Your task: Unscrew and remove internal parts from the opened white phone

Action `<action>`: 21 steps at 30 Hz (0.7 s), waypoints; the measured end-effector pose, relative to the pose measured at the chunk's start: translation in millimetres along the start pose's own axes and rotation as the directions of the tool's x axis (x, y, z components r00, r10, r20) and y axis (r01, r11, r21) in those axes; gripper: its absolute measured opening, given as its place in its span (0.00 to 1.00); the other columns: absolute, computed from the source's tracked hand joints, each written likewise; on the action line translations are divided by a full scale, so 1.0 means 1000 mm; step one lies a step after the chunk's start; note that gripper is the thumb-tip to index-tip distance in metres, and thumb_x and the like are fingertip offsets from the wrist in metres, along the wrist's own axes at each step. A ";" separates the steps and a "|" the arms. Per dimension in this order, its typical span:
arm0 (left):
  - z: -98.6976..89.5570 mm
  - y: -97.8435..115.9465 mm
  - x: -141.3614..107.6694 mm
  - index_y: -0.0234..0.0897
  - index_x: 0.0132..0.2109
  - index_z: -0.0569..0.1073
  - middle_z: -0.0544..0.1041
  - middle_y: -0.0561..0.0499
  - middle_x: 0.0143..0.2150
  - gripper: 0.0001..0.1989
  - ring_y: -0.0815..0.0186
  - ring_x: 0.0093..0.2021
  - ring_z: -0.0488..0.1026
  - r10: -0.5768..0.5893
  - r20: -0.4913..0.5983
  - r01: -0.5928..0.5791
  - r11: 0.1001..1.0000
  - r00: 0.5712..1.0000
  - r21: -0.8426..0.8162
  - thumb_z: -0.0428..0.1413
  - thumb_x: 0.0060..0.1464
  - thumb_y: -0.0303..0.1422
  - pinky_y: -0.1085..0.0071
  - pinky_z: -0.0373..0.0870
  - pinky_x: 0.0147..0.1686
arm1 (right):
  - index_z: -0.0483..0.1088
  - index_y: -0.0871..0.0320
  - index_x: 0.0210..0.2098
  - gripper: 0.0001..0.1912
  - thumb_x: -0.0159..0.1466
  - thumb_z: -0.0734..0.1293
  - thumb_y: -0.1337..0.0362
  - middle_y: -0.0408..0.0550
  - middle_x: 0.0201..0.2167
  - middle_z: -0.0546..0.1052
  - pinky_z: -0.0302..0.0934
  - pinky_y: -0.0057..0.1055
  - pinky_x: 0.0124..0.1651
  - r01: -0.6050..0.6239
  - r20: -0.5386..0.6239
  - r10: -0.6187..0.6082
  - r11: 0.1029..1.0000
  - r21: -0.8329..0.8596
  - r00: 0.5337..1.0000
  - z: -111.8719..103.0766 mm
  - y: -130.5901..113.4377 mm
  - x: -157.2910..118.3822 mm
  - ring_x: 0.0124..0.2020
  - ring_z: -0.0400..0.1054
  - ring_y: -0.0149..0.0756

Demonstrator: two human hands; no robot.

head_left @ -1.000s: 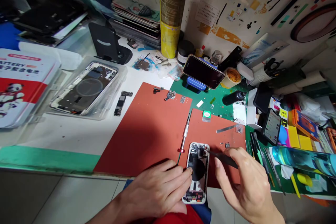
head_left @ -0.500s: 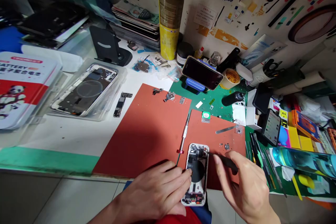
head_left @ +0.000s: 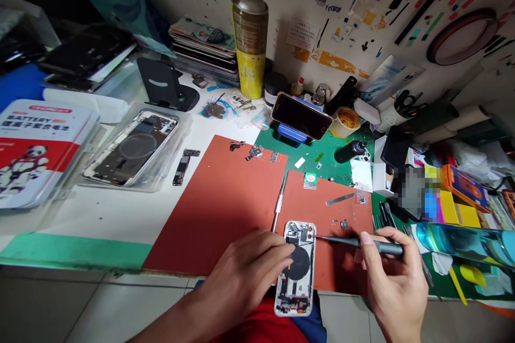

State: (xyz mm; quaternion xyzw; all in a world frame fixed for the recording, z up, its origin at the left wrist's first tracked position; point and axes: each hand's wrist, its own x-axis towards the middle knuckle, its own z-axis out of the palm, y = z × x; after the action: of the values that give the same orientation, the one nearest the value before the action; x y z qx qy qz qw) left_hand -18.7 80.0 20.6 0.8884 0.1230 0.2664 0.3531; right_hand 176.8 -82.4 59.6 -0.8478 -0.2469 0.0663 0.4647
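An opened phone housing (head_left: 300, 262), with bare inner parts and a round black pad, lies at the front edge of the red mat, its lower end past the edge. My left hand (head_left: 257, 262) grips its left side, fingers bent over the rim. In my right hand (head_left: 396, 278) is a slim dark-handled screwdriver (head_left: 378, 246). Its thin shaft points left, with the tip at the housing's upper right, beside the camera openings. Whether the tip touches is too small to tell. A silver pen-like tool (head_left: 279, 204) lies just above the housing.
Small metal parts (head_left: 254, 152) and flat tweezers (head_left: 340, 199) lie on the red mat (head_left: 201, 214). A propped phone (head_left: 301, 115) and a spray can (head_left: 250, 37) stand behind. At left are a logic board (head_left: 185, 166) and another phone housing (head_left: 132, 147); a blue bottle (head_left: 462, 241) is at right.
My right hand has moved right and lower, and more of the screwdriver now shows, lying flatter. My left hand has shifted slightly on the housing. The whole view has shifted a little.
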 end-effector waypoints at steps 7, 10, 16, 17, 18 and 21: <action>0.025 0.009 0.043 0.40 0.47 0.76 0.81 0.52 0.44 0.08 0.65 0.43 0.79 -0.185 0.217 0.205 0.976 0.959 -0.074 0.52 0.69 0.30 0.71 0.75 0.44 | 0.65 0.55 0.47 0.28 0.57 0.77 0.47 0.39 0.20 0.73 0.63 0.25 0.22 -0.340 0.070 0.339 0.865 0.369 0.938 -0.004 0.007 -0.004 0.19 0.68 0.32; 0.031 0.013 0.050 0.40 0.42 0.74 0.81 0.53 0.41 0.09 0.67 0.41 0.77 -0.103 0.245 0.134 0.984 0.964 -0.115 0.50 0.70 0.30 0.72 0.72 0.43 | 0.65 0.55 0.47 0.29 0.57 0.77 0.46 0.39 0.19 0.73 0.62 0.25 0.21 -0.351 0.074 0.352 0.848 0.398 0.933 -0.006 0.005 -0.006 0.18 0.67 0.32; 0.034 0.011 0.051 0.40 0.39 0.73 0.77 0.54 0.36 0.12 0.68 0.36 0.73 -0.062 0.308 0.112 0.983 0.949 -0.147 0.48 0.72 0.32 0.71 0.69 0.38 | 0.64 0.55 0.48 0.30 0.57 0.77 0.47 0.38 0.20 0.72 0.63 0.27 0.24 -0.402 0.025 0.442 0.789 0.465 0.897 -0.016 0.018 -0.015 0.19 0.66 0.32; 0.033 0.010 0.053 0.40 0.40 0.73 0.77 0.54 0.37 0.12 0.68 0.37 0.74 -0.059 0.318 0.111 0.983 0.946 -0.148 0.47 0.72 0.32 0.71 0.70 0.39 | 0.64 0.55 0.48 0.30 0.56 0.77 0.47 0.38 0.20 0.72 0.63 0.27 0.23 -0.398 0.012 0.446 0.785 0.475 0.895 -0.020 0.024 -0.018 0.19 0.66 0.32; 0.032 0.009 0.058 0.40 0.41 0.74 0.78 0.54 0.38 0.12 0.68 0.38 0.75 -0.051 0.328 0.104 0.984 0.943 -0.144 0.47 0.72 0.32 0.71 0.70 0.40 | 0.64 0.55 0.48 0.30 0.56 0.77 0.47 0.38 0.19 0.72 0.63 0.27 0.24 -0.393 -0.005 0.451 0.782 0.483 0.892 -0.024 0.030 -0.020 0.19 0.66 0.32; 0.031 0.011 0.084 0.40 0.45 0.77 0.78 0.52 0.41 0.13 0.68 0.39 0.76 -0.019 0.359 0.051 0.995 0.933 -0.083 0.47 0.72 0.32 0.71 0.71 0.40 | 0.63 0.55 0.49 0.31 0.56 0.77 0.47 0.38 0.18 0.72 0.62 0.27 0.25 -0.389 -0.080 0.487 0.776 0.496 0.870 -0.038 0.046 -0.028 0.19 0.66 0.32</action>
State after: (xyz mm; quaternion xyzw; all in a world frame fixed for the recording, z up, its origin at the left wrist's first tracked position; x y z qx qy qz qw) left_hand 68.9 88.8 41.7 0.9027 0.0604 0.0995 0.4141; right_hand 181.3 -145.1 40.1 -0.7477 0.0303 0.1430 0.6477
